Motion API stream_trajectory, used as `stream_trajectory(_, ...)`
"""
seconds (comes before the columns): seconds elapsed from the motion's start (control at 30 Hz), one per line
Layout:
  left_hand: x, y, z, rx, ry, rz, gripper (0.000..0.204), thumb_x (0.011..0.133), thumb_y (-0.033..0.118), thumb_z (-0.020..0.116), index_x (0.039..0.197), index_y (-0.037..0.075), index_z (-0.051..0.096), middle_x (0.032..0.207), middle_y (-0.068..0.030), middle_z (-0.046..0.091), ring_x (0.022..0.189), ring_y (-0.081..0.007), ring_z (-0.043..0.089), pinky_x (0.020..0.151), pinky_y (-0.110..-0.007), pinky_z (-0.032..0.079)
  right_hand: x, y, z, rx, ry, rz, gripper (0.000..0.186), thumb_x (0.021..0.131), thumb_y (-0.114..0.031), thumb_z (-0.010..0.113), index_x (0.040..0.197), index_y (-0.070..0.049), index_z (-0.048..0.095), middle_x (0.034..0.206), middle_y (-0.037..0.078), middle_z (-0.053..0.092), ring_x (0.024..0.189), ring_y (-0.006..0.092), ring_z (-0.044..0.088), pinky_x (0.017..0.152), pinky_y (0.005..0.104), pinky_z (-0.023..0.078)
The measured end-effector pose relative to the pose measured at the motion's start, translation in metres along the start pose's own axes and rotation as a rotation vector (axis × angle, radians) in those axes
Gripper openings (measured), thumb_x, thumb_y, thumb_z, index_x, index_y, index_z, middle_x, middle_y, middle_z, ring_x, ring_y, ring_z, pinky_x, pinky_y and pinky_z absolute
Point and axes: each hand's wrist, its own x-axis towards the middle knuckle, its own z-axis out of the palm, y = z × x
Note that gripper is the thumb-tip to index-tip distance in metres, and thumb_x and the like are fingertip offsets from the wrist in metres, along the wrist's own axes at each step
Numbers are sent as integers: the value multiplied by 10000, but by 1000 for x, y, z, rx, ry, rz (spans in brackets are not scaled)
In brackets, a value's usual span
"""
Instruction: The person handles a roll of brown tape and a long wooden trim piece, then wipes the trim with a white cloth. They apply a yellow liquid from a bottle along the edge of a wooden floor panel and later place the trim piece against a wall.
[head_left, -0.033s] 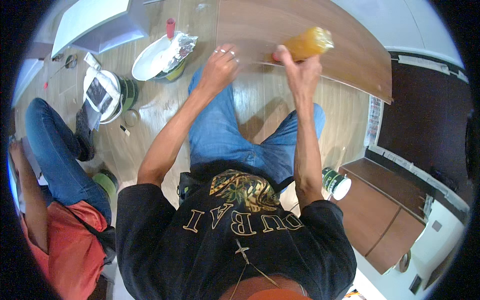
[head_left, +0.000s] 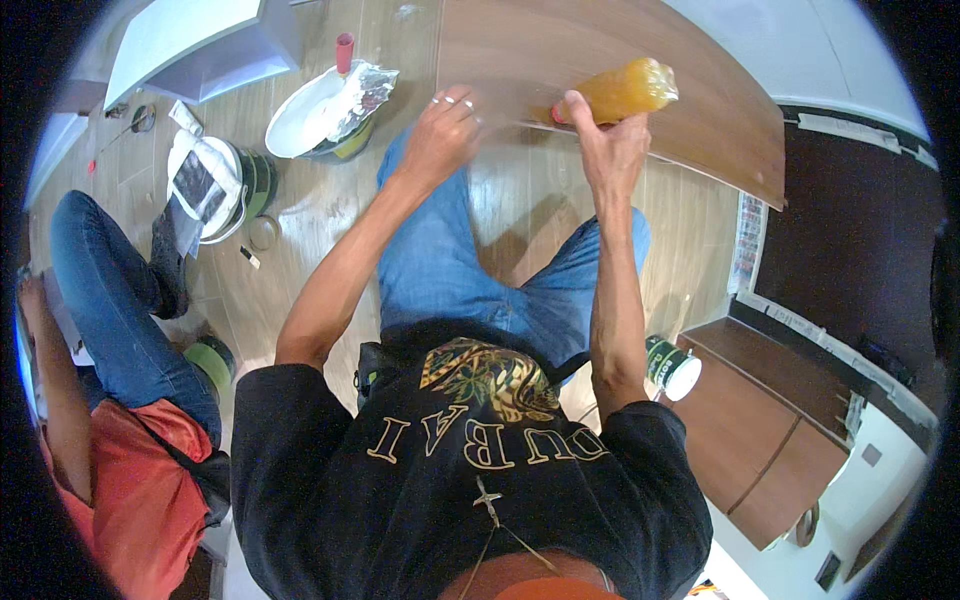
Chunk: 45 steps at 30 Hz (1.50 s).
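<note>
My right hand (head_left: 600, 135) grips an amber, translucent plastic bottle (head_left: 625, 90) and holds it tilted over a long brown wooden board (head_left: 700, 110) that lies on the floor in front of me. My left hand (head_left: 445, 125), with rings on its fingers, rests on the board's near edge, a short way left of the bottle, and holds nothing. My knees in blue jeans (head_left: 450, 260) are just below both hands.
A white tray (head_left: 300, 120) with crumpled foil and a red-handled tool stands on a green bucket at the upper left. A second green bucket (head_left: 235, 185) carries paper. Another person (head_left: 110, 330) in jeans and an orange top sits at my left. A small green-and-white can (head_left: 672, 365) stands beside a brown cabinet (head_left: 780, 430).
</note>
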Motion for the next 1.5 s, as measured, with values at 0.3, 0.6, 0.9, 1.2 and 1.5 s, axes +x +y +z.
stream_trajectory(0.3, 4, -4, -1, -31, -21, 14, 209, 742, 92, 788, 929, 119, 699, 991, -33, 673, 987, -261, 638, 851, -406, 511, 4, 7, 38, -192, 32, -136, 381, 818, -300, 831, 981, 20, 704, 879, 142, 763, 783, 246, 740, 732, 369, 574)
stream_trajectory(0.6, -12, 2, -30, 130, -1, -73, 285, 759, 117, 804, 1029, 169, 730, 1067, -31, 644, 1052, -280, 610, 889, -428, 478, -3, -5, 58, -202, 8, -198, 477, 770, -418, 845, 821, 36, 709, 814, 213, 734, 749, 382, 725, 674, 471, 562)
stream_trajectory(0.9, -7, -1, -38, 66, 45, -212, 371, 772, 200, 821, 1129, 173, 724, 1156, -51, 640, 1106, -289, 580, 963, -445, 439, -6, -21, 58, -124, -42, -160, 363, 816, -284, 831, 954, 26, 703, 888, 150, 759, 817, 265, 738, 742, 380, 568)
stream_trajectory(1.2, 12, 0, -35, 57, -57, -277, 301, 761, 306, 827, 1041, 212, 769, 1236, -10, 625, 1228, -291, 492, 1019, -493, 376, -10, -14, 47, -109, 2, -136, 339, 832, -262, 823, 980, 21, 707, 911, 126, 763, 840, 220, 734, 792, 347, 562)
stream_trajectory(1.5, 18, 4, -38, 76, -71, -311, 261, 760, 318, 821, 1002, 234, 775, 1225, 2, 628, 1234, -283, 490, 1050, -509, 312, -14, -12, 50, -139, 1, -131, 437, 782, -343, 842, 996, 17, 717, 913, 182, 757, 846, 337, 743, 781, 432, 568)
